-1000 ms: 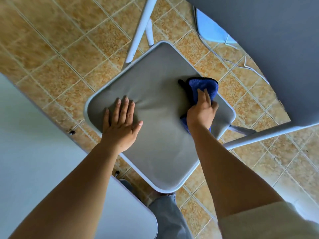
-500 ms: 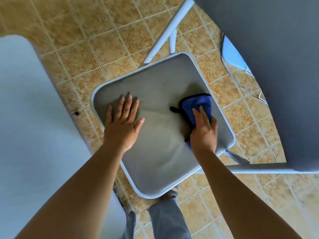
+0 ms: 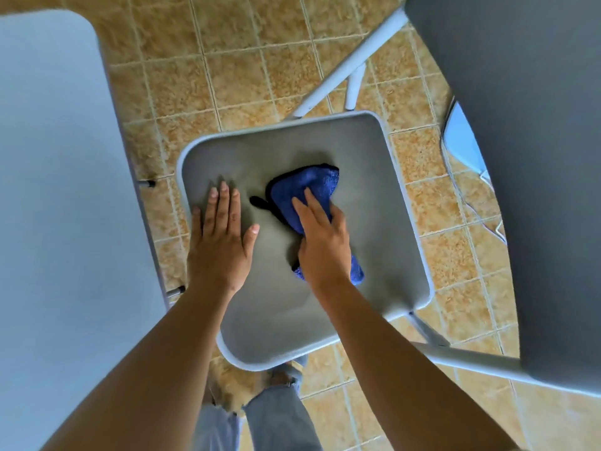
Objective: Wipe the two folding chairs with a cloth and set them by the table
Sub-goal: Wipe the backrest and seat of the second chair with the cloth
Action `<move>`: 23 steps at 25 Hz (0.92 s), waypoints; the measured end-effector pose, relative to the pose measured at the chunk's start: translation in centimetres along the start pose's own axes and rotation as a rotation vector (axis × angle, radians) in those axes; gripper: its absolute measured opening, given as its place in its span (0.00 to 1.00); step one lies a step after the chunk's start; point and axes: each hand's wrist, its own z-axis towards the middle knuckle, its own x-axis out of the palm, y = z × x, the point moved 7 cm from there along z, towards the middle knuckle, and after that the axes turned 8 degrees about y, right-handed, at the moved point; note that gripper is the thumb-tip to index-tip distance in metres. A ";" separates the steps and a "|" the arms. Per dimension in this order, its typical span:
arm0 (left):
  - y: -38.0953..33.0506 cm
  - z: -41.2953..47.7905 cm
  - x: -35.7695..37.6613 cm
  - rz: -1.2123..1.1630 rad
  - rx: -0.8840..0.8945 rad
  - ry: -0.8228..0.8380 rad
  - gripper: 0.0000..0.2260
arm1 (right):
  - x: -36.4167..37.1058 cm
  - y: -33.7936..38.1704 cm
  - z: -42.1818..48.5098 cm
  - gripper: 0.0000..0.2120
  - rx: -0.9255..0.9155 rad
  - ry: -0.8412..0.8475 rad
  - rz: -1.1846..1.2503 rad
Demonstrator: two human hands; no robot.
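A folding chair stands unfolded below me, its grey padded seat (image 3: 367, 177) framed by a pale metal rim. Its dark grey backrest (image 3: 520, 157) fills the right side of the view. My left hand (image 3: 221, 242) lies flat on the left part of the seat, fingers apart. My right hand (image 3: 320, 236) presses a crumpled blue cloth (image 3: 305, 187) onto the middle of the seat; the cloth sticks out ahead of and behind the hand.
A white table top (image 3: 58, 190) takes up the left side, its edge close to the chair's seat. Tan floor tiles (image 3: 260, 66) surround the chair. White chair legs (image 3: 351, 66) run out at the top. My grey trouser leg (image 3: 279, 418) is below the seat.
My right hand has slid the blue cloth from the seat's right edge toward its middle. My left hand has stayed pressed on the seat. The view has turned.
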 end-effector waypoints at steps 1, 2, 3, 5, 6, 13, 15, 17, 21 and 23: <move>0.0 0.0 -0.1 -0.002 -0.004 0.007 0.29 | -0.3 -1.3 -1.4 0.30 -0.028 0.002 -0.036; 0.0 -0.1 -0.1 -0.001 -0.004 0.011 0.29 | -0.7 -3.1 -2.2 0.29 -0.012 0.007 -0.057; 0.0 -0.1 -0.1 0.003 -0.003 0.012 0.29 | -1.2 -5.3 -2.2 0.29 0.057 0.012 -0.059; 0.2 0.0 0.1 0.022 0.000 -0.001 0.29 | -2.4 -9.0 -0.3 0.30 0.274 -0.020 -0.029; 0.3 0.1 0.2 0.030 -0.003 -0.002 0.29 | -2.9 -9.9 1.4 0.30 0.366 -0.055 -0.021; 0.2 -0.4 -0.2 0.010 0.015 -0.083 0.30 | -0.3 -0.2 7.9 0.29 0.070 0.018 0.018; 0.1 -0.5 -0.5 -0.010 -0.010 -0.107 0.30 | 0.1 1.6 4.3 0.30 -0.044 0.028 0.028; 0.3 -0.6 -0.7 -0.034 -0.053 -0.091 0.31 | 0.0 0.1 0.7 0.33 -0.116 0.047 -0.034; 0.6 -0.2 -0.3 0.009 -0.043 -0.023 0.34 | -2.5 -8.8 0.8 0.30 0.283 -0.054 -0.001; 0.7 -0.1 -0.1 0.016 -0.043 -0.004 0.34 | -3.1 -9.7 3.6 0.29 0.404 -0.056 0.000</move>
